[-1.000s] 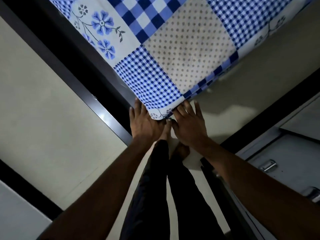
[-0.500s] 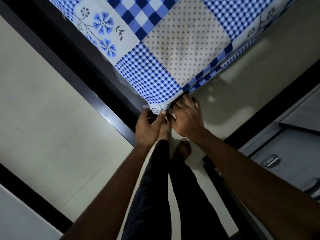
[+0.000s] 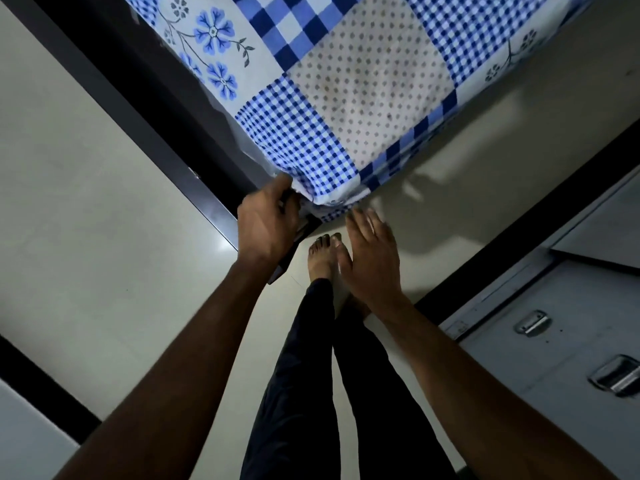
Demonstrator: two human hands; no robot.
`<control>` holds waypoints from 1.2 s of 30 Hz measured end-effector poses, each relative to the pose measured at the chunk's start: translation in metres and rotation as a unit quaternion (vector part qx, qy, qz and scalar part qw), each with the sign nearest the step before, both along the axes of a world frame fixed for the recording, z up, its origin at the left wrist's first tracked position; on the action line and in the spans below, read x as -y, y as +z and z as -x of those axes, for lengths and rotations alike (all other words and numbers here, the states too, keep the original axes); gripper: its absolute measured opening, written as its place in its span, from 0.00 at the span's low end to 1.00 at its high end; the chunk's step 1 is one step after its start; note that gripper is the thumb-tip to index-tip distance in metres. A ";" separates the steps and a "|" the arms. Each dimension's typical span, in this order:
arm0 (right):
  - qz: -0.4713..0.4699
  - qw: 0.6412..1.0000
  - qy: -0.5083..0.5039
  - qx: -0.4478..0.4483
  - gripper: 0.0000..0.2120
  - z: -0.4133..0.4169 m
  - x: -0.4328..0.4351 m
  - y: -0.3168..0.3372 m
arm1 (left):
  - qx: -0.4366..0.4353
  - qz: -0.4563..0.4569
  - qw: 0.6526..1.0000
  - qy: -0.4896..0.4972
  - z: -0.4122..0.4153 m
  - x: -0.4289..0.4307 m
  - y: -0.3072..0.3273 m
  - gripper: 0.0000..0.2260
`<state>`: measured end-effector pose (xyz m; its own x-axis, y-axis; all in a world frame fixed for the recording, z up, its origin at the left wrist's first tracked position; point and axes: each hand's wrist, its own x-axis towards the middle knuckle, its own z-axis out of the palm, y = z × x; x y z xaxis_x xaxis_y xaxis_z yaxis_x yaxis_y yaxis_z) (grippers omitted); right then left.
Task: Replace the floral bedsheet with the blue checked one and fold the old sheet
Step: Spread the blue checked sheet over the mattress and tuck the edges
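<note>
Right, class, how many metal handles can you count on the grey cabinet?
2. One handle sits on the cabinet front; a second handle lies lower, at the picture's right edge. More may be out of view.

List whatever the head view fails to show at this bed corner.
- Left hand fingertips: head view, curled out of sight behind its own back; what they grip is unclear.
- Right hand fingertips: head view, motion-blurred; contact with the blue checked sheet unclear.
- Sheet's far side: head view, cut off by the top edge.

Sheet (image 3: 346,98) corner between hands
</note>
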<state>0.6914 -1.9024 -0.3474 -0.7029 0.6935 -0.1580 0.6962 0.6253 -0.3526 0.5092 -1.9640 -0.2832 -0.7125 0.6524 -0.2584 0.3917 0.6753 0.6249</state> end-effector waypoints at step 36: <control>-0.004 0.980 0.191 -0.052 0.15 0.008 -0.100 0.005 | -0.002 0.213 0.958 -0.190 -0.087 -0.039 -0.055 0.28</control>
<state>0.6839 -1.8024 -0.3422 -0.9234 0.3777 -0.0679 0.3717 0.8365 -0.4025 0.5961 -1.9247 -0.3384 -0.4463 0.7008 -0.5566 0.6617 0.6771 0.3219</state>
